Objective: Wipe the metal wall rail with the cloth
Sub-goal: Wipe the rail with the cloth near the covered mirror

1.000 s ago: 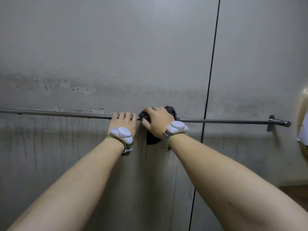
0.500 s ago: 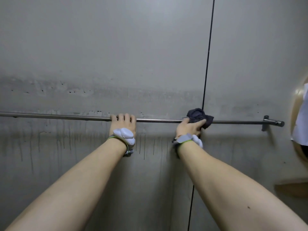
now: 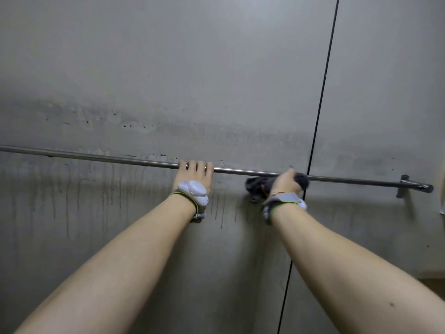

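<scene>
A thin metal rail (image 3: 101, 157) runs across the grey wall from the left edge to a bracket (image 3: 407, 185) at the right. My left hand (image 3: 195, 175) rests on the rail with its fingers hooked over it. To its right, my right hand (image 3: 285, 183) grips a dark grey cloth (image 3: 257, 186) bunched against the underside of the rail. The cloth sticks out on both sides of the hand and is blurred by motion. Both wrists wear white bands.
The wall (image 3: 168, 68) is stained grey concrete with dark drip marks below the rail. A thin black vertical seam (image 3: 322, 92) crosses the rail just right of the cloth. A pale object (image 3: 442, 208) shows at the right edge.
My right hand slid the cloth to the right along the rail, away from the left hand, then dropped it from the top of the rail to its underside. The left hand stayed in place.
</scene>
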Demonstrator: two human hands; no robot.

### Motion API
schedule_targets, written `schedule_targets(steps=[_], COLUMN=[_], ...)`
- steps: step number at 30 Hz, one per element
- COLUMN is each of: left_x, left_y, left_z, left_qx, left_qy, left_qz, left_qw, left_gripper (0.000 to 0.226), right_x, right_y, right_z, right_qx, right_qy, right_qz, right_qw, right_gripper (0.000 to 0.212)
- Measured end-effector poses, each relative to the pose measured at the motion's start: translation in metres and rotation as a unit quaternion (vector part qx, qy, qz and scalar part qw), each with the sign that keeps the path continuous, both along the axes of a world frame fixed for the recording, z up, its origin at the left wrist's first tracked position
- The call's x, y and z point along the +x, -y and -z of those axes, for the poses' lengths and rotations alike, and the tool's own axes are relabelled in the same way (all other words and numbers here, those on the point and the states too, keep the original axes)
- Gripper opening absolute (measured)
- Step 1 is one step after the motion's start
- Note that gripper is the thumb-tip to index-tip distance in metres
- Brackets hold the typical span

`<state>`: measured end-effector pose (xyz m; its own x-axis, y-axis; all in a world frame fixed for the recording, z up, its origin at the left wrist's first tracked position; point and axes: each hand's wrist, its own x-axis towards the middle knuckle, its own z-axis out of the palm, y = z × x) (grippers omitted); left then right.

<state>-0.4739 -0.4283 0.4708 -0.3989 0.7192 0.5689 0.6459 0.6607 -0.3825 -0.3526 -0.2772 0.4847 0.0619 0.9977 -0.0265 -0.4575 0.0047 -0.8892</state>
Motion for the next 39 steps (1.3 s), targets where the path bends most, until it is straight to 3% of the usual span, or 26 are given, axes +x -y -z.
schedule_targets(steps=[4, 7, 12, 15, 17, 20, 24, 26, 31, 35, 39], left_x=[-0.005, -0.012, -0.040, -0.057, -0.057, -0.051, -0.050, -0.051, -0.050, -0.050, -0.051], left_y=[0.004, 0.016, 0.052, 0.067, 0.066, 0.059, 0.059, 0.059, 0.057, 0.058, 0.062], left_z=[-0.001, 0.000, 0.007, 0.010, 0.010, 0.009, 0.007, 0.007, 0.008, 0.004, 0.006], left_qx=[0.007, 0.044, 0.111, 0.090, 0.075, 0.084, 0.085, 0.080, 0.073, 0.054, 0.046], left_qy=[0.008, -0.002, 0.012, 0.005, 0.000, 0.010, 0.007, 0.001, 0.005, -0.005, -0.015], left_qz=[0.044, 0.063, -0.022, -0.025, -0.021, -0.031, -0.038, -0.036, -0.042, -0.043, -0.041], left_qw=[0.999, 0.997, 0.994, 0.996, 0.997, 0.996, 0.996, 0.996, 0.996, 0.998, 0.998], left_gripper=[0.078, 0.075, 0.063, 0.062, 0.062, 0.054, 0.052, 0.053, 0.048, 0.043, 0.042], right_x=[0.009, -0.038, -0.117, -0.139, -0.141, -0.121, -0.051, -0.020, -0.027, -0.078, -0.096], right_y=[-0.013, 0.022, 0.104, 0.125, 0.122, 0.097, 0.042, 0.021, 0.033, 0.095, 0.112], right_z=[0.002, 0.001, -0.002, 0.000, 0.004, 0.005, 0.001, 0.000, 0.002, 0.007, 0.007], right_qx=[-0.021, -0.019, -0.029, -0.025, 0.002, 0.028, -0.027, -0.018, -0.030, 0.010, 0.049], right_qy=[0.041, -0.001, -0.042, -0.024, -0.015, -0.022, -0.004, 0.013, 0.062, 0.105, 0.164], right_qz=[-0.008, -0.135, -0.317, -0.366, -0.345, -0.240, -0.032, 0.015, 0.040, -0.048, -0.103], right_qw=[0.999, 0.991, 0.947, 0.930, 0.938, 0.970, 0.999, 1.000, 0.997, 0.993, 0.980], right_gripper=[0.065, 0.067, 0.054, 0.074, 0.070, 0.044, 0.046, 0.055, 0.056, 0.049, 0.061])
